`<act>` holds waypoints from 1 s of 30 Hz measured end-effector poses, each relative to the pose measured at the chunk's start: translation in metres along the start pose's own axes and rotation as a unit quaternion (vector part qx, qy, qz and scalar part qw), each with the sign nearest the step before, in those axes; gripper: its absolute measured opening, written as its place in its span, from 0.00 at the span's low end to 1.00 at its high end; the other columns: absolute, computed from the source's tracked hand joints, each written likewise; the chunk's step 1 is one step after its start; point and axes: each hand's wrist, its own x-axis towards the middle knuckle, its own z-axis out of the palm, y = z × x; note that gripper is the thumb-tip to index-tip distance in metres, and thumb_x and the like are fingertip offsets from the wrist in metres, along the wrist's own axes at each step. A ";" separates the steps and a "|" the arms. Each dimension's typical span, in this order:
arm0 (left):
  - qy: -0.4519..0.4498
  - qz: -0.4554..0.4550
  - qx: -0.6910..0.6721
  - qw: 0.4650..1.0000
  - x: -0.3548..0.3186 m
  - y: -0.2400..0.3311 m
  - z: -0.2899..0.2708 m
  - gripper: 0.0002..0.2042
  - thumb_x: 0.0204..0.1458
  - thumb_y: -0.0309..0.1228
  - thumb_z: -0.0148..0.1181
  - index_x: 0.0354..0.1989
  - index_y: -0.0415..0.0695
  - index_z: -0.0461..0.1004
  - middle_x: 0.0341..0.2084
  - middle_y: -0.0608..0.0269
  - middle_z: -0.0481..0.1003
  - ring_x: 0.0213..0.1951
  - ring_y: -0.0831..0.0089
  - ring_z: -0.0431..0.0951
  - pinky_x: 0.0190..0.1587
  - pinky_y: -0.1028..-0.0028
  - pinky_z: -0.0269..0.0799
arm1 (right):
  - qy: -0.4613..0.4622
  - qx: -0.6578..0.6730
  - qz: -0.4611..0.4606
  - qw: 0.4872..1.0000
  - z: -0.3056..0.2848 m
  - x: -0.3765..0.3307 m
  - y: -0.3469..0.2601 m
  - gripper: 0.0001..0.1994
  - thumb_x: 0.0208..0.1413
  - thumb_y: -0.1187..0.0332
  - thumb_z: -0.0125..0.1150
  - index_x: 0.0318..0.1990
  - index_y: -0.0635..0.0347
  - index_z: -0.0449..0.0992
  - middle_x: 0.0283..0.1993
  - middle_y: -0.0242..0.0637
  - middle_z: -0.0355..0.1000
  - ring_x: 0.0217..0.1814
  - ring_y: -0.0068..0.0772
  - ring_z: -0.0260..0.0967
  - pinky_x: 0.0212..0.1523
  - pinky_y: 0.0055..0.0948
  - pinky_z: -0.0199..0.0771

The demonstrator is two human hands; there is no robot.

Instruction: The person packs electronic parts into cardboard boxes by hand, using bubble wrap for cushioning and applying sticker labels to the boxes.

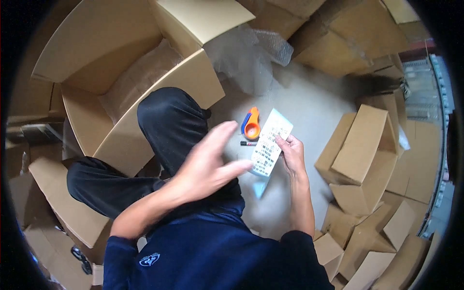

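Note:
A sheet of labels (267, 151), white with small dark printing and a light-blue backing, tilts over the floor in front of me. My right hand (291, 153) pinches its right edge between thumb and fingers. To the left of the sheet, my left hand (205, 162) is smeared by motion, with its thumb and fingers spread apart. Its thumb tip comes close to the sheet's lower left edge; I cannot tell whether they touch. Just beyond, an orange and blue tape dispenser (252, 126) lies on the floor, and a black marker (248, 143) is partly covered by the sheet.
A large open cardboard box (159, 87) stands at the far left, against my bent leg (171, 125). Bubble wrap (273, 46) spreads beyond the grey floor (309, 96). Open cartons (360, 145) are piled along the right, with more cardboard (63, 193) at the left.

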 end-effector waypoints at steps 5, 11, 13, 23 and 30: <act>-0.066 -0.126 -0.362 0.921 0.023 -0.035 0.069 0.16 0.55 0.28 0.68 0.50 0.34 0.77 0.36 0.61 0.82 0.38 0.78 0.80 0.44 0.74 0.77 | -0.020 0.023 -0.108 0.994 0.054 -0.042 -0.055 0.16 0.62 0.69 0.66 0.51 0.72 0.76 0.41 0.40 0.80 0.42 0.27 0.79 0.42 0.26 0.81; -0.017 -0.083 -0.366 0.927 -0.008 -0.041 0.028 0.13 0.57 0.25 0.66 0.49 0.36 0.79 0.37 0.64 0.82 0.38 0.82 0.78 0.42 0.77 0.76 | 0.043 -0.427 -0.466 0.774 0.118 -0.096 -0.097 0.23 0.47 0.68 0.77 0.52 0.62 0.79 0.54 0.43 0.76 0.66 0.48 0.68 0.67 0.48 0.64; -0.030 -0.030 -0.372 0.927 -0.015 -0.039 0.027 0.12 0.58 0.23 0.65 0.50 0.35 0.79 0.38 0.65 0.81 0.39 0.83 0.77 0.42 0.77 0.76 | 0.007 -0.475 -0.461 0.750 0.131 -0.093 -0.097 0.21 0.47 0.68 0.76 0.50 0.61 0.80 0.54 0.42 0.77 0.65 0.49 0.69 0.67 0.51 0.63; -0.088 -0.070 -0.346 0.931 0.002 -0.054 0.056 0.22 0.54 0.21 0.66 0.60 0.37 0.74 0.42 0.61 0.82 0.41 0.82 0.78 0.45 0.76 0.75 | 0.263 -0.256 -0.313 0.876 0.059 -0.044 -0.128 0.09 0.67 0.69 0.59 0.41 0.67 0.81 0.35 0.29 0.76 0.40 0.21 0.70 0.44 0.27 0.72; 0.270 0.134 0.110 0.947 0.008 -0.014 0.044 0.33 0.41 0.34 0.74 0.59 0.38 0.71 0.59 0.47 0.70 0.63 0.49 0.68 0.69 0.47 0.54 | 0.249 -0.206 -0.394 0.861 0.104 -0.044 -0.163 0.10 0.66 0.71 0.59 0.48 0.69 0.76 0.44 0.34 0.76 0.45 0.22 0.72 0.48 0.24 0.74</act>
